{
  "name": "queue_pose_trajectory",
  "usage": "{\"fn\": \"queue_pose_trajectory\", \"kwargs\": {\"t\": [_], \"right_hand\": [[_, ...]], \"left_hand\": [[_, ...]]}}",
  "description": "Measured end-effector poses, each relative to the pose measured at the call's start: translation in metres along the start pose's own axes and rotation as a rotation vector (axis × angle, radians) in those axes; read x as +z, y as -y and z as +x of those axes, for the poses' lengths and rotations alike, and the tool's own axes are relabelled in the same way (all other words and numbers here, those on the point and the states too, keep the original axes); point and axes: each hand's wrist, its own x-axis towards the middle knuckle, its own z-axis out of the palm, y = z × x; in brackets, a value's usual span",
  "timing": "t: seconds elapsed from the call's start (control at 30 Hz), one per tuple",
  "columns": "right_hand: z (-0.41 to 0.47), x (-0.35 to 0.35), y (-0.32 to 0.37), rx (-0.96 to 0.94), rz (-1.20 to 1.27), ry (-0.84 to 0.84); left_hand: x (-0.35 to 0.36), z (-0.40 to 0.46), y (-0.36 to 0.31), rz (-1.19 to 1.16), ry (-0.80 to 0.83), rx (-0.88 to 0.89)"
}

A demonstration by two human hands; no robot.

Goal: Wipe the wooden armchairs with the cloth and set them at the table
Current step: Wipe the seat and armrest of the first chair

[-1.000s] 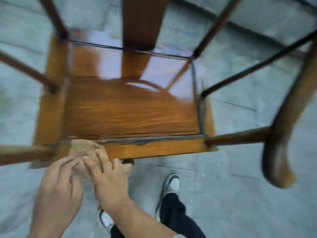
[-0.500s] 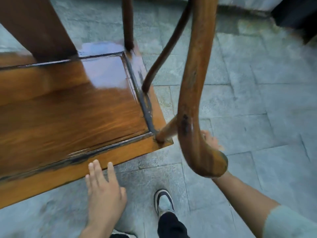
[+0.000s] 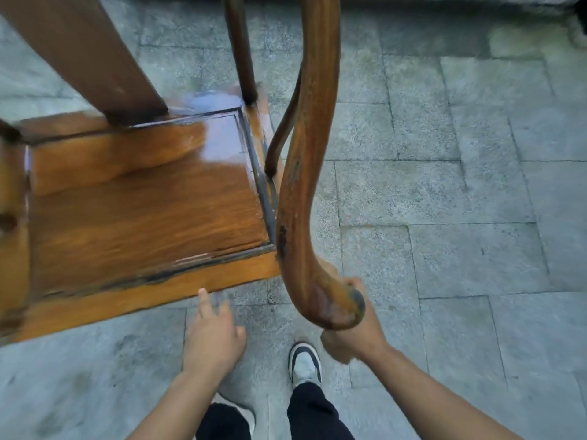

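Wooden armchair (image 3: 143, 217) fills 9 to 12 o'clock on the stone floor (image 3: 460, 217); right hand (image 3: 352, 331) sits under the curved armrest end (image 3: 330, 300) at 5 o'clock, its fingers hidden so their hold cannot be told, while left hand (image 3: 212, 338) hovers at 6 o'clock, fingers spread, just short of the seat's front edge. Judged step: wiping the armrest; next calls for a pass along its length. Cloth mostly hidden, table not in view, chair back cut off.
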Motion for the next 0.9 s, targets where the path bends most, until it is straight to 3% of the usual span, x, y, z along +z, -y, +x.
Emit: {"fn": "queue_pose_trajectory", "kwargs": {"t": [0.13, 0.23, 0.37, 0.43, 0.6, 0.77, 0.9], "right_hand": [[-0.01, -0.053, 0.016, 0.17, 0.443, -0.223], [-0.035, -0.075, 0.041, 0.171, 0.651, -0.245], [-0.077, -0.063, 0.062, 0.329, 0.641, -0.179], [-0.101, -0.046, 0.061, 0.393, 0.473, -0.084], [-0.144, 0.018, 0.127, 0.227, 0.184, 0.131], [-0.18, 0.093, 0.267, -0.038, 0.136, 0.376], [-0.222, 0.154, 0.377, -0.334, 0.015, 0.459]], "left_hand": [[-0.02, -0.026, -0.01, -0.064, 0.025, 0.05], [-0.048, -0.063, -0.006, -0.157, -0.034, 0.066], [-0.092, -0.118, 0.017, -0.261, -0.104, 0.002], [-0.104, -0.14, 0.034, -0.305, -0.117, -0.032], [-0.134, -0.193, 0.113, -0.375, -0.231, -0.137], [-0.164, -0.241, 0.221, -0.468, -0.37, -0.279], [-0.183, -0.283, 0.31, -0.574, -0.465, -0.394]]}}
